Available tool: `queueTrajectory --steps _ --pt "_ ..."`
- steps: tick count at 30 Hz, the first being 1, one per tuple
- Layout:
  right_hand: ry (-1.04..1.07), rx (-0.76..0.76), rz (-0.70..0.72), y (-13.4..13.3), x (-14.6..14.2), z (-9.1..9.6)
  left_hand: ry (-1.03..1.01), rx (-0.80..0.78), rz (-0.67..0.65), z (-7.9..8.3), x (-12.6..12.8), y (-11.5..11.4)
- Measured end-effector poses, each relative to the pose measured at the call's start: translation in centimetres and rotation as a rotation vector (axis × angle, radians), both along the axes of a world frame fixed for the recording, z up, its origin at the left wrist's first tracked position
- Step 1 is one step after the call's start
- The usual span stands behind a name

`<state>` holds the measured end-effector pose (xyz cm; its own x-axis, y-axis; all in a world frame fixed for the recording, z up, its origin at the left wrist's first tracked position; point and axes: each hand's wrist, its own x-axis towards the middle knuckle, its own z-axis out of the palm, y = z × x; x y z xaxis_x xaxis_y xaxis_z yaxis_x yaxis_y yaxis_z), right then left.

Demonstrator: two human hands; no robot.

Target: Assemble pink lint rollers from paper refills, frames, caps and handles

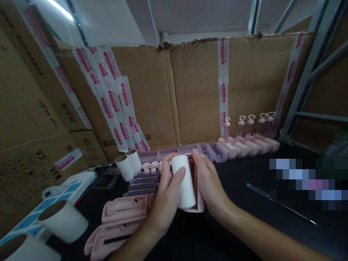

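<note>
My left hand [166, 192] wraps its fingers and thumb round a white paper roll [185, 181], held upright over the dark table [239, 188]. My right hand [209, 185] presses against a pink plastic holder [198, 195] that sits behind and to the right of the roll. The roll lies partly inside that pink holder. Both hands are closed on these parts at the middle of the view.
Pink holder shells [122, 217] lie at the lower left. White rolls [127, 165] and larger ones [63, 219] stand left. Finished pink rollers with heart handles [250, 139] line the cardboard wall [195, 94]. Purple trays [168, 152] sit behind; a pen [280, 204] lies right.
</note>
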<state>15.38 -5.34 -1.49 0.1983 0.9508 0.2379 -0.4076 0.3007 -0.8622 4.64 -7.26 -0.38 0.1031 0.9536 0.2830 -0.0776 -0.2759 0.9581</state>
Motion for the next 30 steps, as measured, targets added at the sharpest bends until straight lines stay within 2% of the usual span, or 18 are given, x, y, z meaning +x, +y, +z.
queueTrajectory --steps 4,13,22,30 --pt "-0.028 0.012 0.01 -0.3 0.0 0.2 0.056 0.051 0.059 0.1 0.2 -0.1" --pt "-0.235 0.118 -0.209 -0.2 0.7 0.4 0.275 0.215 0.028 0.5 -0.1 0.0" --pt "-0.268 0.129 -0.203 -0.7 1.0 1.0 0.356 0.221 -0.041 1.3 0.0 -0.4" --pt "-0.209 0.182 -0.16 -1.3 0.8 0.9 0.393 0.17 -0.062 0.6 -0.6 -0.6"
